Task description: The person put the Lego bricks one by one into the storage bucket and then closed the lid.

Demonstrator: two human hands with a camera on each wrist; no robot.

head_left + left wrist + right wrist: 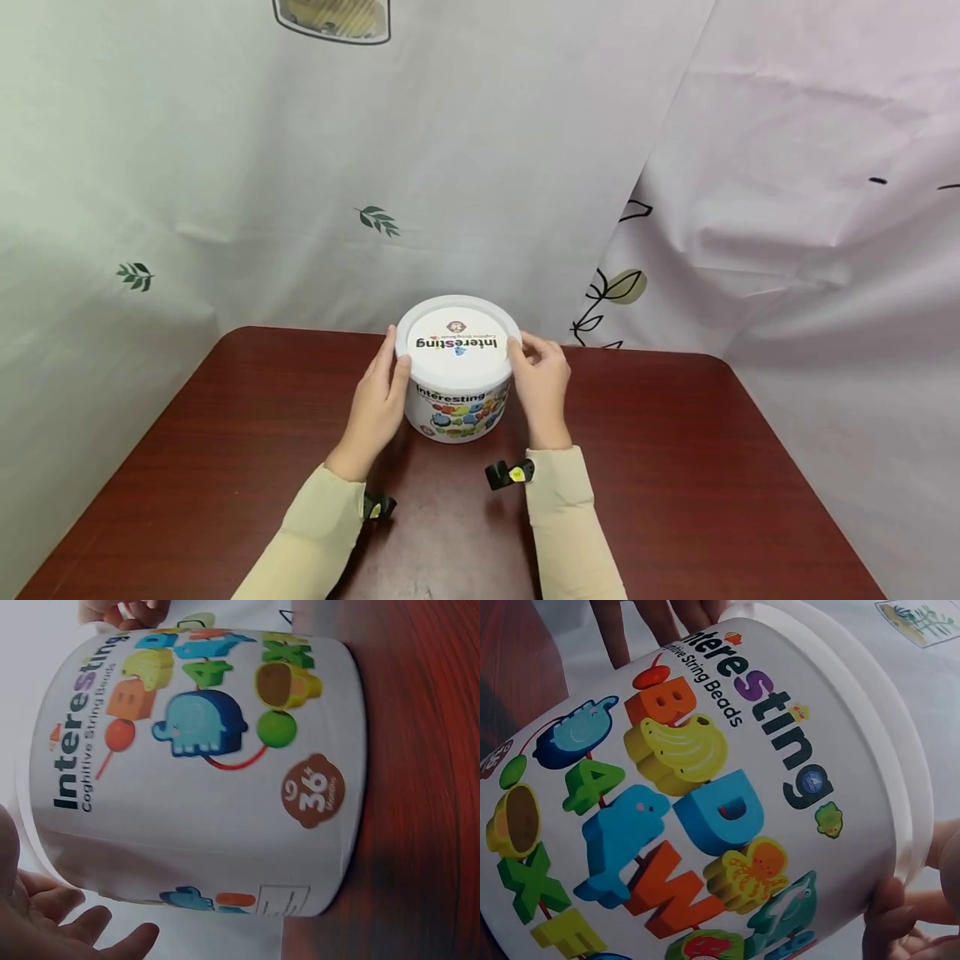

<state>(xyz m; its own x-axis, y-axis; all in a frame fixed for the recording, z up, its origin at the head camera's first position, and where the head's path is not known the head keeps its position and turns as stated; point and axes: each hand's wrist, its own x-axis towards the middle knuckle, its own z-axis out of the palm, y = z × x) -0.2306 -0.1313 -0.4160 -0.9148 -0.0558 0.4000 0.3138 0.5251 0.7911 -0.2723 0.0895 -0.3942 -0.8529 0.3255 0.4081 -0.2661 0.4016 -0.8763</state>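
A white plastic bucket (453,417), printed with colourful string beads and the word "Interesting", stands on the table under its round white lid (435,321). Along the left side of the bucket lies my left hand (375,408), its fingers fairly straight and touching near the rim. My right hand (545,383) pinches the lid's rim at the right, thumb on top and fingers curled under the edge, as the right wrist view also shows at the lid's edge (885,735). The lid sits on the bucket all round as far as I see. The bucket's contents are hidden.
The dark red wooden table (660,467) has its far edge just behind the bucket. A pale cloth backdrop (487,167) with leaf prints hangs behind it. Black wrist straps (510,474) sit at the cuffs of the light sleeves (562,508).
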